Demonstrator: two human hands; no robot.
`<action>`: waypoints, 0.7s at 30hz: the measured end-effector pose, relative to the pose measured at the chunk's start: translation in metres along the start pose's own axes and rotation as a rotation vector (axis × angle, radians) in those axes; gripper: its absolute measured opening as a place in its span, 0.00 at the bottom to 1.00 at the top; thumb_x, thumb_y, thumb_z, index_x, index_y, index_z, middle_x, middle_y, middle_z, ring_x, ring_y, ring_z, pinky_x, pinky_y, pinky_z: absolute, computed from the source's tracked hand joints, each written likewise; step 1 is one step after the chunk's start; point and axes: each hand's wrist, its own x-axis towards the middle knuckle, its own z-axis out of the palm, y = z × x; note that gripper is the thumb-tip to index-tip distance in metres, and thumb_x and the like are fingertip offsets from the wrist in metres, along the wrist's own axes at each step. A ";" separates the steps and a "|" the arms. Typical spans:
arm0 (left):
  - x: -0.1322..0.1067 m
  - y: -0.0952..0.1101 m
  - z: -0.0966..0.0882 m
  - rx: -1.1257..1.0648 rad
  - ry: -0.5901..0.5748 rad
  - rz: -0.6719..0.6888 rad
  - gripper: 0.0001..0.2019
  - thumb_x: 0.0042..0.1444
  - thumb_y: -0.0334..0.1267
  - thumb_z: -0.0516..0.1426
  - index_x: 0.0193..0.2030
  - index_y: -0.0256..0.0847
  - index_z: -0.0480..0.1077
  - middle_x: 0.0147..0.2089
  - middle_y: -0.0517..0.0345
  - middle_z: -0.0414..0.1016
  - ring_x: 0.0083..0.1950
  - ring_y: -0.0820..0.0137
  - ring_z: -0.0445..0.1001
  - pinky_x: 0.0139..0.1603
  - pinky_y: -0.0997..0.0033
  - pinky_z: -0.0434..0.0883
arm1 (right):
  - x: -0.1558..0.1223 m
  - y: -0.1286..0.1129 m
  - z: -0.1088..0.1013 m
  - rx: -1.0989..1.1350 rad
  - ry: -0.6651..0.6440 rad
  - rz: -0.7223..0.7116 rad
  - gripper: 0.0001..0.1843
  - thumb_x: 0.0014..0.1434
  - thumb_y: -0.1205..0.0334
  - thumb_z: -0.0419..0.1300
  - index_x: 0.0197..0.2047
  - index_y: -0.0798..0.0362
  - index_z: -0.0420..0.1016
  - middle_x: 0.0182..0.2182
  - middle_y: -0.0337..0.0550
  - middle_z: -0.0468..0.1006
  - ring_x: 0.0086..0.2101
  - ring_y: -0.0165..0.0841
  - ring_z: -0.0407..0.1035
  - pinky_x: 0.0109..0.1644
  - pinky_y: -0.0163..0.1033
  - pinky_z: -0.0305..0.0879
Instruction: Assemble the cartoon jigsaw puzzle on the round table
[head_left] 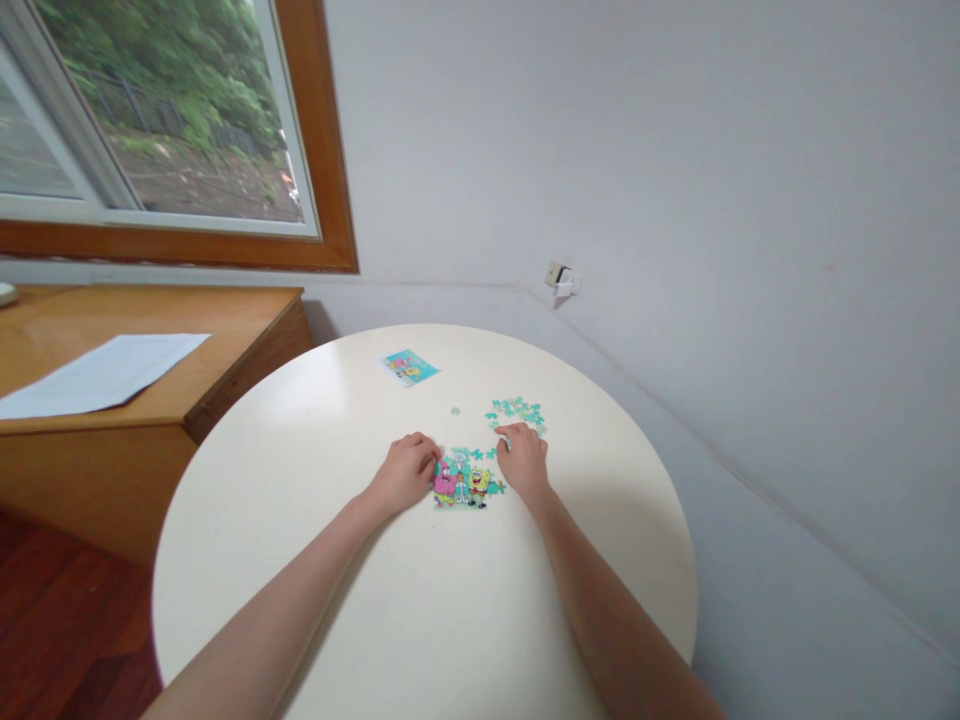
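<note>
A partly joined jigsaw puzzle [460,482] with pink, yellow and pale cartoon figures lies flat on the round white table [420,620]. My left hand [407,474] rests at its left edge with fingers curled; whatever may be between the fingertips is hidden. To the upper right of the joined part, my right hand [523,461] has its index finger stretched out and its thumb apart, close to the loose teal puzzle pieces [517,409]. Its other fingers partly cover that pile. One separate puzzle piece [455,411] lies above the joined picture.
A small picture card [409,367] with the same figures lies toward the table's far side. Left of the table stands a wooden desk [247,320] with a paper sheet [112,372]. A wall outlet with a plug [562,279] is beyond the far edge.
</note>
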 end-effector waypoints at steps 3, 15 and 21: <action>0.000 0.000 0.000 0.002 0.001 0.003 0.13 0.50 0.25 0.50 0.36 0.40 0.74 0.41 0.52 0.75 0.45 0.65 0.72 0.49 0.64 0.68 | 0.001 0.002 0.002 0.013 0.008 0.000 0.19 0.59 0.71 0.49 0.47 0.50 0.77 0.48 0.46 0.75 0.49 0.37 0.65 0.52 0.41 0.57; 0.000 0.000 0.000 0.002 0.005 0.009 0.14 0.49 0.25 0.50 0.36 0.40 0.74 0.40 0.52 0.74 0.45 0.66 0.72 0.49 0.66 0.68 | 0.002 0.003 0.001 0.055 0.057 0.023 0.17 0.57 0.71 0.51 0.44 0.51 0.78 0.47 0.47 0.74 0.49 0.37 0.65 0.53 0.40 0.58; -0.001 0.000 0.000 -0.005 0.002 0.015 0.14 0.49 0.24 0.49 0.35 0.40 0.74 0.41 0.52 0.75 0.45 0.66 0.72 0.50 0.65 0.68 | -0.001 0.000 -0.003 0.020 0.041 0.045 0.15 0.58 0.68 0.51 0.43 0.49 0.78 0.44 0.45 0.76 0.46 0.37 0.67 0.49 0.39 0.59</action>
